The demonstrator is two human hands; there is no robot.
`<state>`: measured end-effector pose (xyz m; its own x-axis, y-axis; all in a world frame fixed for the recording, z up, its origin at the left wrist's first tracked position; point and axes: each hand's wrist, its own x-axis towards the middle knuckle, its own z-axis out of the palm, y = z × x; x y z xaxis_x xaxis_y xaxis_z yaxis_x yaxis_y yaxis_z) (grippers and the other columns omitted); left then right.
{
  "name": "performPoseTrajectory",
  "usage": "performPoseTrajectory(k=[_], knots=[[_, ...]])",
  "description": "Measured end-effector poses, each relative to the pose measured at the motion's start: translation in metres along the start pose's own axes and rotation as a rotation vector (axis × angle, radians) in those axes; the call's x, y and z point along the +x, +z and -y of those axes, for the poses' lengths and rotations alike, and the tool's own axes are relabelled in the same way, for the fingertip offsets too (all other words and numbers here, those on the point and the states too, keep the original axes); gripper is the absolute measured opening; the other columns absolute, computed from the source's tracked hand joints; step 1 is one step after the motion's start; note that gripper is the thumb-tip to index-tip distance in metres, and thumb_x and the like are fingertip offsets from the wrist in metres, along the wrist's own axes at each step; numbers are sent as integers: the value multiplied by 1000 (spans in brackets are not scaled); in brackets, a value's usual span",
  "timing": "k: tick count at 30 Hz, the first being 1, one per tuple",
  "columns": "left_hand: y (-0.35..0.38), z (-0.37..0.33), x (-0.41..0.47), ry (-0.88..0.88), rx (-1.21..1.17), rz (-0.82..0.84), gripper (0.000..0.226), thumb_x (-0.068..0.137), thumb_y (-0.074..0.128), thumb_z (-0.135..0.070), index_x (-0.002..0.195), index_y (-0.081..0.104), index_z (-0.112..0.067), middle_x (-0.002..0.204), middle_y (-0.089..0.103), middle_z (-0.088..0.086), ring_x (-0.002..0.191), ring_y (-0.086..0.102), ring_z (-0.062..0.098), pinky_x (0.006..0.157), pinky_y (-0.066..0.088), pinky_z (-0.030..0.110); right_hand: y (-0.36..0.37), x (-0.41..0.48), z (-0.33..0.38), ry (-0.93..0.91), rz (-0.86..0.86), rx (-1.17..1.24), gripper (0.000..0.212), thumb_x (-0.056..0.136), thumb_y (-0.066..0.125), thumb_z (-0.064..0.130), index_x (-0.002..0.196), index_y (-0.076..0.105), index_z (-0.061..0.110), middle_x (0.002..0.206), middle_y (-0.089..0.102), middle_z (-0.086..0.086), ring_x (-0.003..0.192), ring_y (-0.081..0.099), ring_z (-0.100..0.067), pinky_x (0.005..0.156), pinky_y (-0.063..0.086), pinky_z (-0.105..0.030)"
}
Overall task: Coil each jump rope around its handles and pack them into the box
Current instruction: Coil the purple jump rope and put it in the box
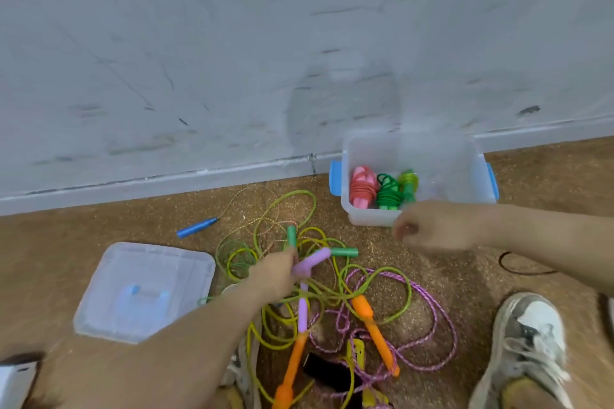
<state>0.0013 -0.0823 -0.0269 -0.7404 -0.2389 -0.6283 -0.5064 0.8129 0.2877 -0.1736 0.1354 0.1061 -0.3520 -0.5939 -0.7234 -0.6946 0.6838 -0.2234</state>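
The left hand (275, 272) grasps a purple handle (312, 262), fingers curled round its lower end so the free end juts up and to the right of the fist. The forearm reaches in from the bottom left, crossing low over the floor. Just under the grip hangs a second purple handle (302, 312), and around and below it lies the rope pile (332, 295): yellow-green and purple cords tangled together, with two green handles (344, 252) just beyond the fist and two orange handles (375, 332) nearer the person. Which cord belongs to which handle is hard to make out. Left of the grip the lid (143, 289) lies flat; beyond it, a blue handle (197, 227). The right hand (428, 226) hovers up and to the right of the grip, in front of the box (365, 217), forearm coming in from the right edge. It is smeared by motion; its fingers look curled, but I cannot tell whether it holds anything. Inside the box sit three coiled ropes (387, 192), pink, green and lime. A shoe (528, 349) is cut off at the bottom right.
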Motion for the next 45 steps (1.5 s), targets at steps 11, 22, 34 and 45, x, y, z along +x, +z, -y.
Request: performPoseTrajectory(k=[11,22,34,45], knots=[[-220,-144,-186,434,-657,-146,24,87,65,-38,100,65,-17,69,57,4,46,43,11,41,29,17,-57,-159,90,0,-812,62,70,85,63,44,144,27,33,127,54,-8,114,50,-30,85,40,-35],[-212,-74,-270,228,22,-391,11,92,56,-24,92,67,-24,66,70,-4,58,64,12,52,44,22,-53,-266,58,511,-871,-42,26,90,57,51,100,65,29,93,65,-1,87,60,-25,66,39,-29],[-195,-163,-307,673,-242,-568,43,79,53,-6,112,64,-30,65,55,-11,58,51,-3,62,42,15,-15,-215,140,-368,-327,1061,54,74,79,26,123,58,28,121,65,7,122,51,-12,97,38,-34],[-202,-93,-266,295,-192,-266,26,78,65,-4,99,68,-20,57,61,-4,47,53,9,51,43,18,-47,-215,150,-448,-431,1484,27,96,42,14,70,47,17,53,18,7,42,12,-6,36,9,-15]])
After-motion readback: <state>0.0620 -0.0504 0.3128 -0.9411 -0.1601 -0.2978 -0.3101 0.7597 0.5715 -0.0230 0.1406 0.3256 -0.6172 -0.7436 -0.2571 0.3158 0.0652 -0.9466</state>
